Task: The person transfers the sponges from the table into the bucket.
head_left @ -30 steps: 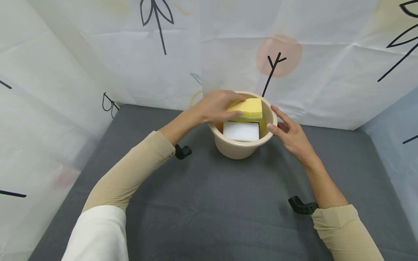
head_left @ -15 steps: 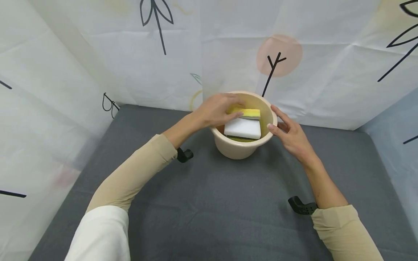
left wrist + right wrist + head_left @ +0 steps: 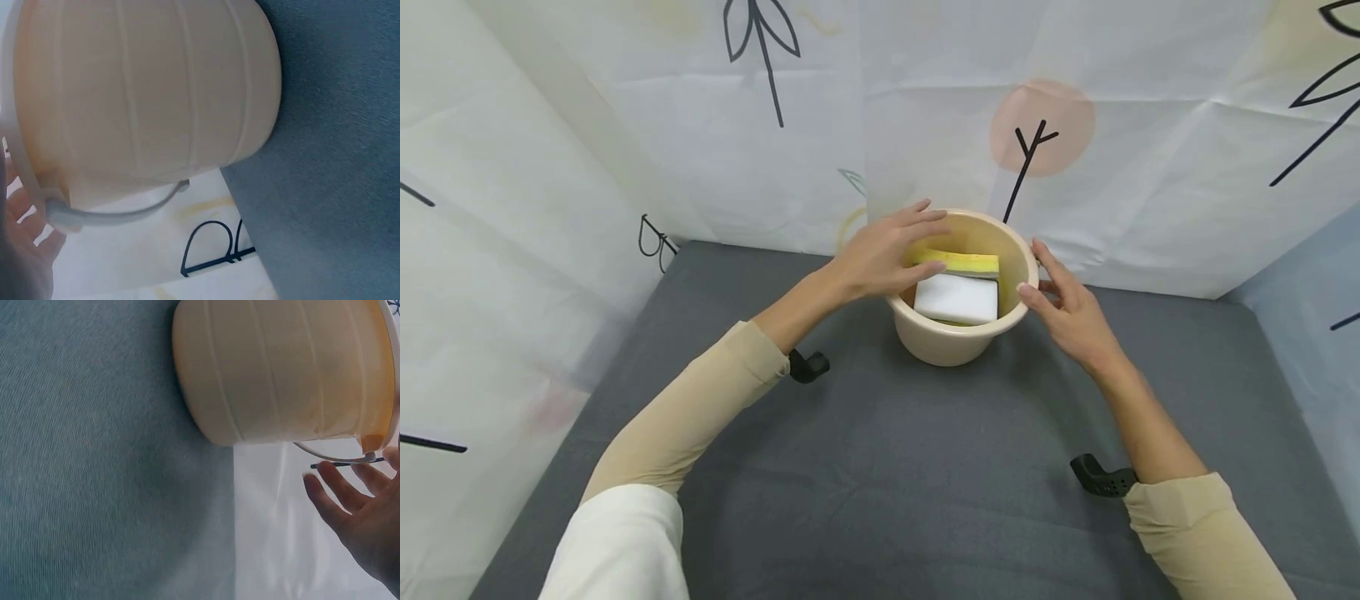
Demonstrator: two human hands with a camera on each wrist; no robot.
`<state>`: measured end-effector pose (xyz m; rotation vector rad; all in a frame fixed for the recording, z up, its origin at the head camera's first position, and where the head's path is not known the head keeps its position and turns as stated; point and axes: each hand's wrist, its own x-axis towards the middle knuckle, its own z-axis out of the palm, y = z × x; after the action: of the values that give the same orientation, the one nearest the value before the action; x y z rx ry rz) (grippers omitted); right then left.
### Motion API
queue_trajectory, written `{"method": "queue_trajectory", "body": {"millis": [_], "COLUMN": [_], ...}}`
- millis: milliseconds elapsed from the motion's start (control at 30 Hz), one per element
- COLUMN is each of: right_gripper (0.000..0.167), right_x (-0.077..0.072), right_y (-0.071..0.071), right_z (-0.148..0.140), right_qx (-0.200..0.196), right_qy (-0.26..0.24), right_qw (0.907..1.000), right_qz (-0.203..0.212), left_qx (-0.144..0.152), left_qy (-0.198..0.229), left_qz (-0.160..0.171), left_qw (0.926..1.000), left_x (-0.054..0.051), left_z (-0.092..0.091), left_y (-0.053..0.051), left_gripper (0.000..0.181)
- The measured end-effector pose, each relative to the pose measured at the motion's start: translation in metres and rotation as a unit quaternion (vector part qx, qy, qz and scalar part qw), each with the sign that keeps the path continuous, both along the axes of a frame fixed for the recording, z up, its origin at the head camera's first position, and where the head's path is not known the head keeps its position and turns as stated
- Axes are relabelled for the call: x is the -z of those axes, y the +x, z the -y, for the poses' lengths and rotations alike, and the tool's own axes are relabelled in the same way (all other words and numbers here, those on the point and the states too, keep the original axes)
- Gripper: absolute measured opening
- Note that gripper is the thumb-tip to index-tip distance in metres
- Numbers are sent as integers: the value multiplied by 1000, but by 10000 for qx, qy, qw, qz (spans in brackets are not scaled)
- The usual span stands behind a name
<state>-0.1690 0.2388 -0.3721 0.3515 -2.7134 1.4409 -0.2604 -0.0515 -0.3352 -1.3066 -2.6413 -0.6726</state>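
Note:
A cream plastic bucket (image 3: 942, 343) stands upright at the back of the table. Inside it, a white sponge block (image 3: 957, 299) lies in front of a yellow sponge (image 3: 972, 265); a yellow-green edge shows below the white one. Over the bucket's left rim is my left hand (image 3: 887, 254), its fingers spread and holding nothing. My right hand (image 3: 1070, 315) holds the right rim, thumb over its edge and index finger outside. In the right wrist view, the other fingers (image 3: 340, 490) stretch out beside the thin handle (image 3: 334, 456). The bucket's bottom is hidden.
A dark grey cloth covers the table (image 3: 880, 467). Close behind the bucket hangs a white patterned curtain (image 3: 940, 125), with more curtain on both sides. Black wrist mounts (image 3: 808, 367) stick out from both sleeves.
The left hand lowered the yellow sponge into the bucket, let go of it, and drew back leftward with fingers spreading. The white sponge shifted slightly. The right hand stayed at the rim.

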Motion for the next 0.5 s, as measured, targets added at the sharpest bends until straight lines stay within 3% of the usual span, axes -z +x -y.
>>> {"method": "queue_trajectory", "body": {"millis": [233, 500], "right_gripper": [63, 82], "right_x": [0, 5], "right_y": [8, 22], "right_z": [-10, -34], "right_qx": [102, 194], "right_qy": [968, 2137], "right_qw": [9945, 9741], "right_qz": [-379, -711], "left_qx": [-139, -268], "left_qy": [-60, -120], "left_qz": [14, -130], "left_qw": [9999, 9995], "left_x": [5, 16], "left_z": [23, 54], "left_y": [8, 25], "left_gripper": [82, 95]}}
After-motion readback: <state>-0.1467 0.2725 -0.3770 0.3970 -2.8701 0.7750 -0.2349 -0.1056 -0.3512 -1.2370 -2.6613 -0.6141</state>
